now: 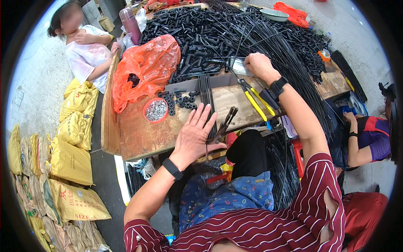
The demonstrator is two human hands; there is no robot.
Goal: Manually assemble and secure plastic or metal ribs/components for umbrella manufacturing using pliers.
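Observation:
My left hand [196, 131] lies flat with its fingers spread, beside and partly against a bundle of thin black rods [205, 90] on the wooden table [145, 136]. The bundle's dark ends stick out past the table's near edge, by my thumb. Farther right, my right hand [261, 67] is closed with its fingers curled; whatever they hold is hidden. A shiny clear-looking piece [242, 67] lies just left of it. Below it rest yellow-handled pliers [255, 100]. A red round dish [155, 110] of small silver metal pieces stands near several short black cylinders [184, 101].
A heap of black plastic parts [189, 33] covers the far table, with long black rods [289, 63] across its right. An orange bag [147, 63] and a pink thermos [130, 26] stand left. A person [86, 50] is at far left, another [369, 138] at right; yellow sacks [71, 161] line the floor.

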